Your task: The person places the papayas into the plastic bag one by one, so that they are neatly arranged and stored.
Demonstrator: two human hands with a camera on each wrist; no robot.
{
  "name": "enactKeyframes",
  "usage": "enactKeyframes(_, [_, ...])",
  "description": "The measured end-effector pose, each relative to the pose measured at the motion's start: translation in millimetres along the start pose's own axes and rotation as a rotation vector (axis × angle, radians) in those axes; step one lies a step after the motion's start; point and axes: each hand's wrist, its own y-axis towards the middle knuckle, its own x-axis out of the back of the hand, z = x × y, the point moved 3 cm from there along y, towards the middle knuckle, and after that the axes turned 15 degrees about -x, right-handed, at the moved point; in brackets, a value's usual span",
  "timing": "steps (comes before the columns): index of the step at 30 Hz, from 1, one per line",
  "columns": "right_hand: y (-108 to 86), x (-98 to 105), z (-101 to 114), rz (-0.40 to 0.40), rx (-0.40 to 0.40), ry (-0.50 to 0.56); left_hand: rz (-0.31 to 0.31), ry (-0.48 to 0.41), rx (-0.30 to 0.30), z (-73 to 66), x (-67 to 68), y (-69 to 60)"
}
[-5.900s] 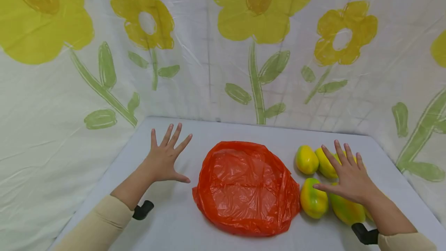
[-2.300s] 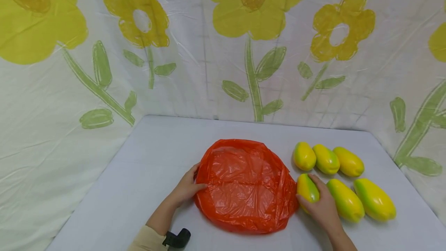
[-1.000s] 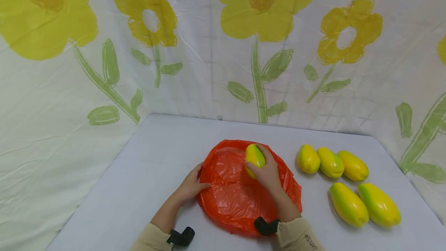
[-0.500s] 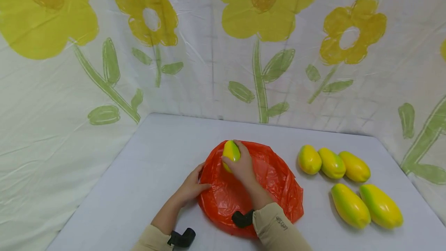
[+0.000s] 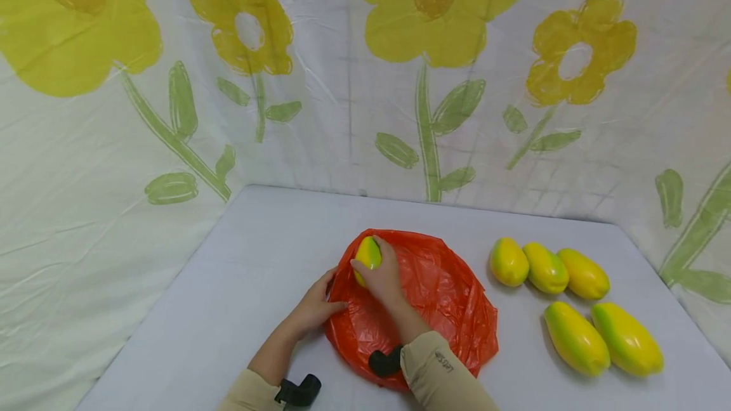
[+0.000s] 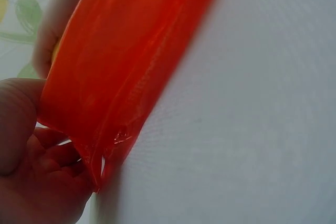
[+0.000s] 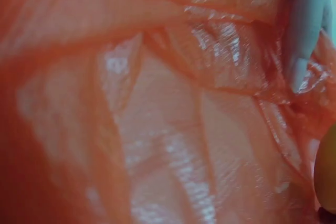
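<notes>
Right hand (image 5: 384, 273) grips a yellow-green fruit (image 5: 368, 254) over the open mouth of a red bag (image 5: 482, 328)

The red bag sits on a white bench (image 5: 274, 240), its wide mouth facing up and its thin, shiny plastic creased. The right hand is curled round the yellow-green fruit, thumb on the near side, and holds it tilted at the left part of the mouth, just inside the rim. Whether the fruit touches the plastic, I cannot tell.

The left hand (image 5: 313, 307) pinches the left edge of the bag, its thumb over the rim and its fingers on the outer side. The two hands are near each other.

To the right of the bag, three fruits (image 5: 545, 268) lie in a back row, side by side. Nearer the person, two larger fruits (image 5: 577, 339) lie at a slant, one beside the other.

Each wrist bears a black piece (image 5: 385, 361) at the cuff of a beige sleeve (image 5: 445, 376). Behind the bench hangs a white cloth (image 5: 325, 113) with yellow flowers.
</notes>
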Motion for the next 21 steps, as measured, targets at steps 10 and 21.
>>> enactKeyframes(10, [0.9,-6.3,-3.6,0.007,0.005,-0.008,0.015,0.028,0.003,0.2,-0.6,-0.5])
enactKeyframes(21, [2.0,-9.9,-5.8,0.005,0.023,-0.045,-0.003,0.034,0.006,1.8,-0.6,-0.3])
